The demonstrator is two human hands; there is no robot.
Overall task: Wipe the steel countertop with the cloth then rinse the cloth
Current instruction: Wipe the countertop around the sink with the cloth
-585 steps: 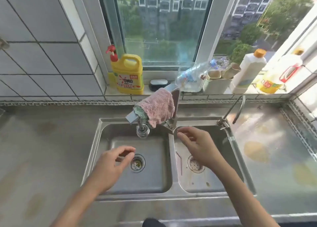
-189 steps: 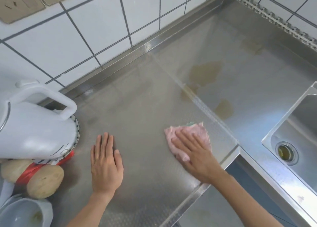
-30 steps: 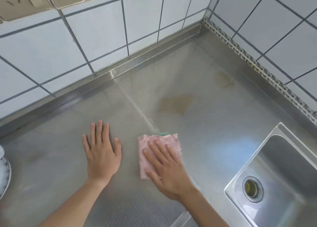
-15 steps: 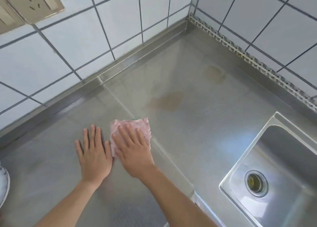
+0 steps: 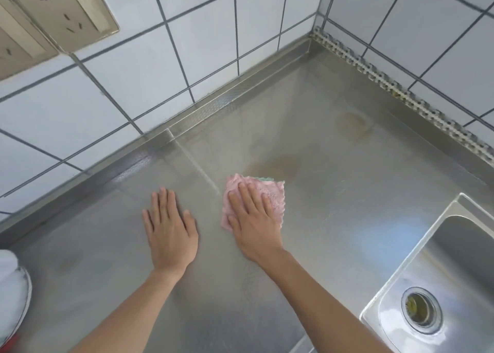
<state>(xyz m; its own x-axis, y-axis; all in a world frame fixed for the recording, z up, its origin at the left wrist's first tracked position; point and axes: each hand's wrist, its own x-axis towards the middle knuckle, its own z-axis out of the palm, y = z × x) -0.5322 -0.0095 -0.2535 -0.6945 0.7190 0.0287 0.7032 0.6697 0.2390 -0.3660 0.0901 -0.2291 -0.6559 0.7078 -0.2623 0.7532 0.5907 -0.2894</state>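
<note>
1. Head view: steel worktop (image 5: 334,219) in a tiled corner, seen from above.
2. Right hand (image 5: 254,219) lies flat on the pink cloth (image 5: 272,192), fingers straight and pressing it to the worktop; nothing gripped.
3. Cloth sits mid-worktop, just right of a seam line, a green edge showing at its far side.
4. Left hand (image 5: 169,227) rests palm down on bare steel, fingers straight and together, near the cloth but apart from it.
5. Brownish stains (image 5: 278,164) just beyond the cloth; another stain (image 5: 350,124) nearer the corner.
6. Sink (image 5: 454,272) at lower right, well apart from the cloth, drain (image 5: 419,310) visible in it.
7. Wall sockets (image 5: 53,13) on white tiles (image 5: 213,5) at upper left.
8. White object (image 5: 10,291) cut off at the left edge; cannot tell what it is.
</note>
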